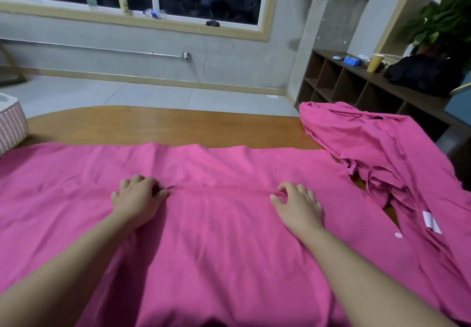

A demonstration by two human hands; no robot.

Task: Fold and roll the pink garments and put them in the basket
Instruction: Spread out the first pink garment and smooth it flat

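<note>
A pink garment (219,224) lies spread flat across the wooden table (163,125), covering most of its near side. My left hand (139,200) and my right hand (297,205) rest on it side by side. Each pinches the cloth between thumb and fingers, and a thin raised ridge of fabric runs between them. A second pink garment (369,145) lies crumpled in a heap at the right, with a white label showing. A white woven basket (11,125) stands at the table's far left edge, partly cut off by the frame.
Beyond the table are a tiled floor and a grey wall with a window sill holding bottles (122,0). A dark cubby shelf (356,87) at the right carries a yellow cup (375,63) and a black bag (420,74).
</note>
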